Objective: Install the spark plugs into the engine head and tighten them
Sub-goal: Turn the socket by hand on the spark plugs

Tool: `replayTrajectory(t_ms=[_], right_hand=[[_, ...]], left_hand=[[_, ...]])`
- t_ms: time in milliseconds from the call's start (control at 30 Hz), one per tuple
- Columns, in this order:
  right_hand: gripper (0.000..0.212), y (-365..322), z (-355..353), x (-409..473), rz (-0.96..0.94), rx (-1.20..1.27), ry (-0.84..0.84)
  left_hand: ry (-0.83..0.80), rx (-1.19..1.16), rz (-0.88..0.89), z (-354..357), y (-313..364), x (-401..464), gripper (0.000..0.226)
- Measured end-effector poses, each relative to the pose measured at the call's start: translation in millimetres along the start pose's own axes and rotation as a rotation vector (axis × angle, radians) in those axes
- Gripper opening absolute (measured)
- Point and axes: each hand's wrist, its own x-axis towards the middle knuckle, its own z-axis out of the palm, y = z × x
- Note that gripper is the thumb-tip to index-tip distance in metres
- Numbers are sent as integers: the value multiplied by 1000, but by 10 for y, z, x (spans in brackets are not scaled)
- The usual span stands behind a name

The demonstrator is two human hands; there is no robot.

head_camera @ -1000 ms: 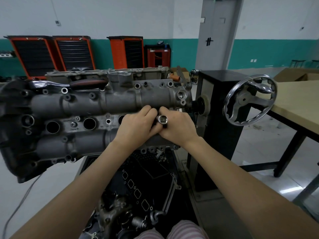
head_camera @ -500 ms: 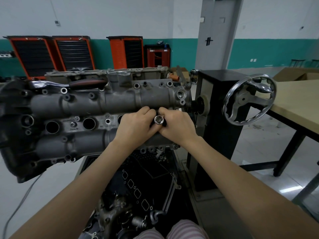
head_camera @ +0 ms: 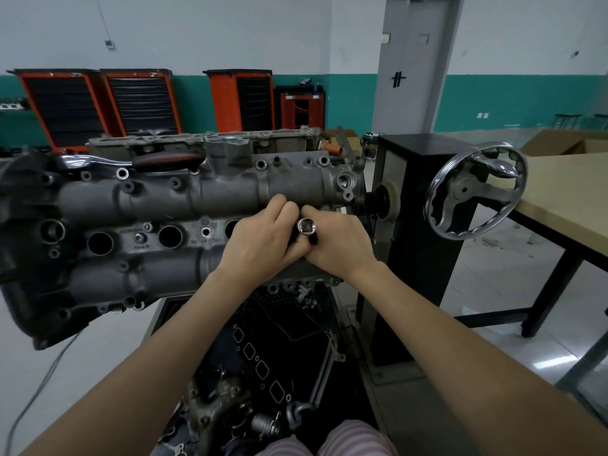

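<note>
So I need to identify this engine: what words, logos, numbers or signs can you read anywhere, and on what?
Round VW-style logo, no lettering legible: cast on the grey metal engine head between the plug wells.
Stamped part-number characters below that logo: too small and blurred to read.
Stamped text near the small bolt further left: unreadable.
Orange tool cabinets: no readable labels.

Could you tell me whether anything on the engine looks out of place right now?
Only one thing: a ratchet wrench lies loose along the top edge of the engine head, unheld, where it could slide off. Nothing looks damaged or spilled.
</note>
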Motion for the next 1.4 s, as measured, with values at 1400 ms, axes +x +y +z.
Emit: replayTrajectory(t_ms=[1400], right_hand=[[11, 10, 0, -5, 6, 53, 21]], left_hand=[[46, 12, -22, 22, -25, -13, 29]])
